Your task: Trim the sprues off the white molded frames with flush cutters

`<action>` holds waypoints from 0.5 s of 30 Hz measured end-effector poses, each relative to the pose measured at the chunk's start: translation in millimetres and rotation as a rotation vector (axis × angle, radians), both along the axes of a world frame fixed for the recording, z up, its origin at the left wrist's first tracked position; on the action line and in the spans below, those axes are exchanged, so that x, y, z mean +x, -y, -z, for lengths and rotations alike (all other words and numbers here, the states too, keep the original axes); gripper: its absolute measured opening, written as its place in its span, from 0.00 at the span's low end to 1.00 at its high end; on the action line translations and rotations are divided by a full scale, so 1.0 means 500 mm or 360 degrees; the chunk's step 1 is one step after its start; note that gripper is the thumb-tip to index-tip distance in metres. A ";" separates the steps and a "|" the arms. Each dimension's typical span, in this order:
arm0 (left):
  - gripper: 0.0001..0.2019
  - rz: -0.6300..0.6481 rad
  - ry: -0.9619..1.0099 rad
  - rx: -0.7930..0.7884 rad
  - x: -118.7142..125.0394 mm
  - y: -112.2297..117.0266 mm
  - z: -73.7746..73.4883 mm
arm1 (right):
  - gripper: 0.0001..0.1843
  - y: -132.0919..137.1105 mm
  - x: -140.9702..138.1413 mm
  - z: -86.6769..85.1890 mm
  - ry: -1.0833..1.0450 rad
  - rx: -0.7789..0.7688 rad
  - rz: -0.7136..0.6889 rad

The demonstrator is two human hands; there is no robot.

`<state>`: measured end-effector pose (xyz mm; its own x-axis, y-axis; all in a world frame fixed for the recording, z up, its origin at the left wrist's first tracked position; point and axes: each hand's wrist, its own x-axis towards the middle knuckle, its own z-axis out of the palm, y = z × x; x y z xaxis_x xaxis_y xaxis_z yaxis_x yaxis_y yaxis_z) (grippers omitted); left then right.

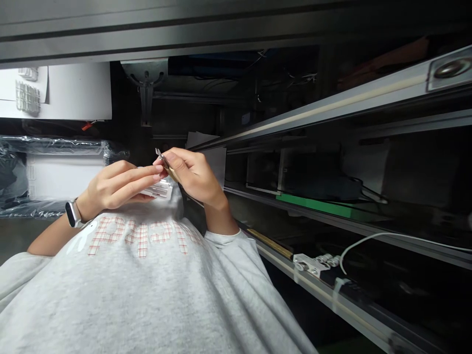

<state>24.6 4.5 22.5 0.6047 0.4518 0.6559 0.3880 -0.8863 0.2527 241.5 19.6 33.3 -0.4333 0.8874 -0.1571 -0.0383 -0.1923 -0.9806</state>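
My left hand point(118, 186) is closed round a small clear plastic strip of parts point(159, 189), fingers stretched along it, held just above my grey sweatshirt point(147, 295). A smartwatch point(73, 214) sits on that wrist. My right hand point(193, 174) pinches a thin metal tool with a brownish handle point(167, 167), its tip point(158, 152) pointing up and left beside my left fingertips. Both hands meet close together in front of my chest.
A metal conveyor rail point(332, 105) runs diagonally on the right, with a green board point(313, 205) beneath it. A white cable point(372, 238) and white connector point(309, 263) lie on the lower rail. Plastic-wrapped white trays point(62, 172) sit at left, and white sheets point(73, 91) above them.
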 end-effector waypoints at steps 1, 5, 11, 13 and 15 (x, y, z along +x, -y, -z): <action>0.24 0.0010 -0.0010 0.0007 0.004 -0.001 0.000 | 0.25 0.001 -0.001 -0.001 -0.0009 -0.0031 -0.0002; 0.27 -0.0033 -0.0057 -0.0004 -0.001 -0.007 0.004 | 0.27 0.004 0.000 0.000 -0.0037 -0.0068 0.0014; 0.34 -0.0446 -0.0101 -0.0265 -0.053 -0.020 0.031 | 0.27 0.005 0.004 0.020 -0.0171 -0.0242 0.0171; 0.33 -0.0473 -0.0036 -0.0282 -0.057 -0.024 0.041 | 0.25 0.005 0.005 0.029 -0.0182 -0.0210 0.0193; 0.34 -0.0438 0.0085 -0.0284 -0.051 -0.026 0.045 | 0.23 0.005 0.007 0.033 -0.0146 -0.0105 0.0207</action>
